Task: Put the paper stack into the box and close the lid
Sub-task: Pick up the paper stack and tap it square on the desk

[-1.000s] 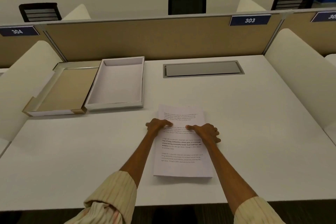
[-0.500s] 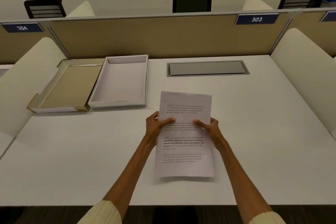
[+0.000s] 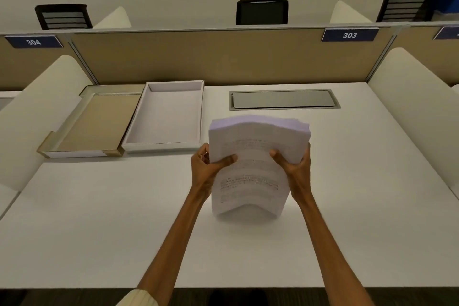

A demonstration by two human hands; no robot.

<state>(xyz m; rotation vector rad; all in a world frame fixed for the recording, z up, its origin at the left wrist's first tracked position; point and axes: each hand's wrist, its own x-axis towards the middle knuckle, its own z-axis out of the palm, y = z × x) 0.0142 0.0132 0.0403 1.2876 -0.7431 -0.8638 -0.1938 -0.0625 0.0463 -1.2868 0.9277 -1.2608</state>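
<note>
Stack: the paper stack (image 3: 250,156) is held up off the counter (image 3: 99,218), at centre of view, printed page facing the camera; its text is blurred. The sheets bow into an arch, with the top edges fanned.
Left hand: the left hand (image 3: 206,169) grips the stack's left edge, thumb across the front page, fingers behind.
Right hand: the right hand (image 3: 295,166) grips the right edge in the same way, thumb in front, fingers wrapped behind.
Grip: both grips are narrow, pinched on the stack.
Box: the white box (image 3: 166,117) lies open and empty at 11 o'clock from the stack, near it but apart, against the back panel (image 3: 223,57).
Lid: the lid (image 3: 92,124) lies inner side up, its inside tan, touching or just beside the box's left wall, at 10 o'clock from the stack.
Hatch: a grey hatch (image 3: 283,99) is set in the counter at 12 o'clock, beyond the stack.
Tags: blue tags 304 (image 3: 33,42) and 303 (image 3: 349,35) sit on the panel's top, at 10 and 1 o'clock.
Sleeve: a cream sleeve (image 3: 139,298) shows at the left forearm, 7 o'clock.
</note>
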